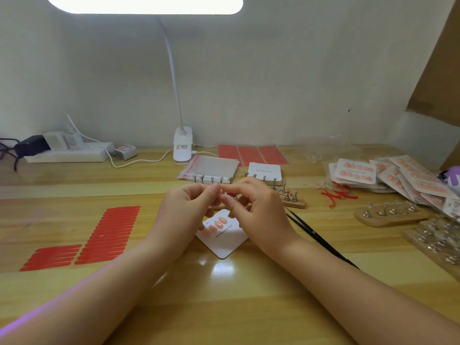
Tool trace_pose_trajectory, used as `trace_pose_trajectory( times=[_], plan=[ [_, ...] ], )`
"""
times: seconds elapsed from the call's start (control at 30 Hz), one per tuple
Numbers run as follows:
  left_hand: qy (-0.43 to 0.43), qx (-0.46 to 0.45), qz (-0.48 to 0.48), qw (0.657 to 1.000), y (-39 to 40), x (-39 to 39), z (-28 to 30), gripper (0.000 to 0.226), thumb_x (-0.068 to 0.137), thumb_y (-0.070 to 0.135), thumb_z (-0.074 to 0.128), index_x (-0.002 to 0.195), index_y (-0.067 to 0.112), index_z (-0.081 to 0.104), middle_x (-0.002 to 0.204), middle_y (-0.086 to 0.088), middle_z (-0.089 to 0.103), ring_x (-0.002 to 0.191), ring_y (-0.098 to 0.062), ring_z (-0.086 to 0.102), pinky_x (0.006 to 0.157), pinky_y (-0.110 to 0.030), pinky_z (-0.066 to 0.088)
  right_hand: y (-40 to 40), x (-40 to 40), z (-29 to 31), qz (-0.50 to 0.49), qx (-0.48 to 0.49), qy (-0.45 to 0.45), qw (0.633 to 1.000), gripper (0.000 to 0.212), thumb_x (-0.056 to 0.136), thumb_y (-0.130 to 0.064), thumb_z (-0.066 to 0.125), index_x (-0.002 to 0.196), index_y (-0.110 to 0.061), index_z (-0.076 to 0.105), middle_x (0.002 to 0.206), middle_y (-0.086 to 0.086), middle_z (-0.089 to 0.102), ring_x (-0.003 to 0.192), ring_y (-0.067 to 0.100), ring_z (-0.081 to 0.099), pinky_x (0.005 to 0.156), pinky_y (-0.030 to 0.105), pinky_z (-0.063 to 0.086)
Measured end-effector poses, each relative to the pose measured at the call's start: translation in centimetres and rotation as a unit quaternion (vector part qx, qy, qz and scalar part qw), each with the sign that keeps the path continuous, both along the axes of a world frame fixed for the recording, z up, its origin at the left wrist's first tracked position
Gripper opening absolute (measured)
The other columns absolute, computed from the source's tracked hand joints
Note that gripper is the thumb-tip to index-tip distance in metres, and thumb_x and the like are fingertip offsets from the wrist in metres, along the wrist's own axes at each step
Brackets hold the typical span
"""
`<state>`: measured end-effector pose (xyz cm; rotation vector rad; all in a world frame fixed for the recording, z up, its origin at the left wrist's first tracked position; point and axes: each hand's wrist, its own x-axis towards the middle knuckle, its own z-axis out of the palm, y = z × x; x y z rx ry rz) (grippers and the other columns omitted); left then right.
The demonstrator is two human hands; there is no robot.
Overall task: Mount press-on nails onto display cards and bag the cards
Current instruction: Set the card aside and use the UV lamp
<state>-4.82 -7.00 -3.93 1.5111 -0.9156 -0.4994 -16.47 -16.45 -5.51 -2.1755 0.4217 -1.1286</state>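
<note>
Both hands meet above the white display card [224, 239], which lies on the surface [249, 295] with three pink nails [216, 224]. The left hand [184, 207] and right hand [258, 210] have curled fingers touching at the tips; what they pinch I cannot tell

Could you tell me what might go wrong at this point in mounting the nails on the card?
Both the left hand and the right hand work at something tiny above the display card; if dropped, it could knock the nails already mounted. The card lies loose at an angle, so pressing may shift it. The tweezers lie under the right forearm and could get swept away.
</note>
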Motion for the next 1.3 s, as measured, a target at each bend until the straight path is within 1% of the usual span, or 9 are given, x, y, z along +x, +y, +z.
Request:
trace_pose_trajectory(
  times=[0.07,0.23,0.43,0.63,0.77,0.9,0.97,1.13,1.3],
  plan=[
    [-0.005,-0.026,-0.003,1.0,0.0,0.2,0.0,0.006,0.088,0.025,0.068,0.09,0.021,0.072,0.076,0.002,0.072,0.06,-0.006,0.062,0.045,-0.021,0.048,-0.1,0.0,0.0,0.0,-0.007,0.009,1.0,0.017,0.09,-0.009,0.066,0.106,-0.012,0.073,0.088,0.008,0.062,0.071,0.024,0.064,0.062,0.035,0.052],
    [-0.035,-0.073,-0.031,0.996,0.0,0.6,0.1,0.016,0.083,0.011,0.072,0.092,0.024,0.075,0.076,-0.002,0.073,0.061,-0.01,0.065,0.049,-0.022,0.052,-0.4,-0.3,0.3,0.018,-0.001,-0.008,1.0,0.024,0.091,-0.006,0.063,0.114,-0.006,0.07,0.087,0.015,0.062,0.066,0.018,0.061,0.054,0.009,0.044],
    [0.016,-0.096,-0.036,0.995,0.0,0.8,0.1,0.023,0.079,0.01,0.075,0.086,0.032,0.079,0.08,0.0,0.075,0.061,-0.006,0.065,0.051,-0.019,0.051,0.0,-0.2,0.7,0.038,0.05,0.028,0.998,0.028,0.096,-0.009,0.055,0.121,-0.014,0.066,0.081,-0.004,0.063,0.058,0.014,0.06,0.055,0.013,0.044],
    [0.002,-0.097,0.017,0.995,0.0,1.0,-0.2,0.019,0.081,0.01,0.075,0.083,0.029,0.077,0.076,0.001,0.075,0.06,-0.007,0.067,0.051,-0.018,0.051,1.1,0.4,1.5,0.117,0.308,0.018,0.944,0.036,0.097,0.002,0.046,0.114,-0.02,0.068,0.105,0.002,0.069,0.067,0.007,0.065,0.053,0.021,0.053],
    [-0.118,-0.08,0.056,0.988,0.0,0.9,-0.3,0.028,0.082,0.008,0.073,0.087,0.035,0.072,0.075,0.015,0.073,0.058,-0.005,0.067,0.057,-0.015,0.053,1.2,0.2,1.7,0.197,0.404,0.006,0.893,0.054,0.091,0.016,0.038,0.088,-0.027,0.071,0.084,-0.01,0.075,0.071,0.006,0.069,0.056,0.022,0.055],
    [-0.196,-0.056,0.078,0.976,0.1,1.0,-0.1,0.036,0.079,0.008,0.075,0.084,0.043,0.068,0.07,0.026,0.069,0.056,0.002,0.065,0.06,-0.009,0.05,1.4,0.4,1.7,0.2,0.422,0.007,0.884,0.046,0.091,0.017,0.04,0.113,-0.013,0.067,0.099,-0.001,0.071,0.081,0.011,0.065,0.06,0.024,0.055],
    [-0.202,-0.056,0.077,0.975,0.0,1.1,-0.1,0.038,0.079,0.008,0.076,0.084,0.044,0.067,0.072,0.024,0.07,0.058,0.002,0.066,0.063,-0.013,0.054,1.5,0.2,1.8,0.206,0.43,-0.001,0.879,0.048,0.09,0.018,0.04,0.109,-0.017,0.068,0.093,-0.006,0.072,0.076,0.008,0.065,0.055,0.02,0.053],
    [-0.319,-0.052,0.105,0.94,0.1,1.1,-0.2,0.026,0.08,0.006,0.074,0.101,0.019,0.075,0.078,0.017,0.07,0.071,0.003,0.066,0.07,-0.015,0.053,1.4,0.2,1.9,0.173,0.412,0.019,0.894,0.047,0.091,0.015,0.042,0.127,-0.008,0.061,0.118,0.005,0.064,0.093,0.017,0.062,0.061,0.022,0.054],
    [-0.33,-0.078,0.102,0.935,0.1,1.1,-0.2,0.022,0.081,0.005,0.072,0.1,0.015,0.074,0.081,0.01,0.069,0.07,-0.002,0.066,0.065,-0.017,0.054,1.0,0.2,2.0,0.124,0.343,0.047,0.93,0.041,0.089,0.006,0.052,0.115,-0.022,0.068,0.112,-0.003,0.068,0.095,0.02,0.066,0.069,0.025,0.054]
  ],
)
